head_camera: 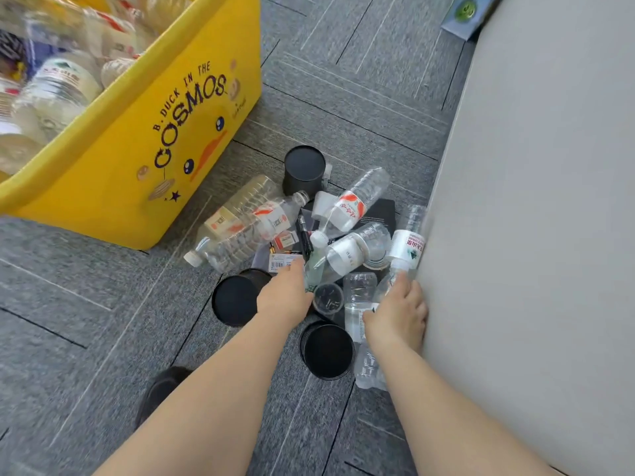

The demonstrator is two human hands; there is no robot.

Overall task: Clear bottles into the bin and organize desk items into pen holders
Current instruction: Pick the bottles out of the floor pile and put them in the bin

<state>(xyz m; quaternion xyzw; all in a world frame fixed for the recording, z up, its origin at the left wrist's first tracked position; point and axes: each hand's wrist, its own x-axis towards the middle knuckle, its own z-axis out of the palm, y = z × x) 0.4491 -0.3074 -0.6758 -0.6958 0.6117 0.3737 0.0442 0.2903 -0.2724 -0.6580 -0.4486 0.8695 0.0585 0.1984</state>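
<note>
1. Far left, the yellow bin [144, 142] sits at the upper left of the carpet floor [343, 97]. It is already loaded with bottles, and its side reads "B. DUCK IN THE COSMOS".
2. Just right of it is the pile of bottles [247, 221], still on the floor. Most long axes run from lower left to upper right, and the red-and-white labels are too small to read.
3. There are three black pen holders. One stands on end behind the pile [304, 170], and two sit nearer the hands [235, 300] [328, 350], round dark ends facing us.
4. The left hand [285, 297] reaches into the pile's near edge, by a barcode sticker [283, 262]. Its fingers are hidden behind the back of the hand, so I cannot tell whether it grips anything.
5. The right hand [398, 314] curls its fingers down over a clear bottle [383, 290], tight against the grey sofa side [532, 235].
6. My read: the bin lies up and left of both hands, with the left hand nearer. The right hand's bottle has to travel across the pile to get there.
</note>
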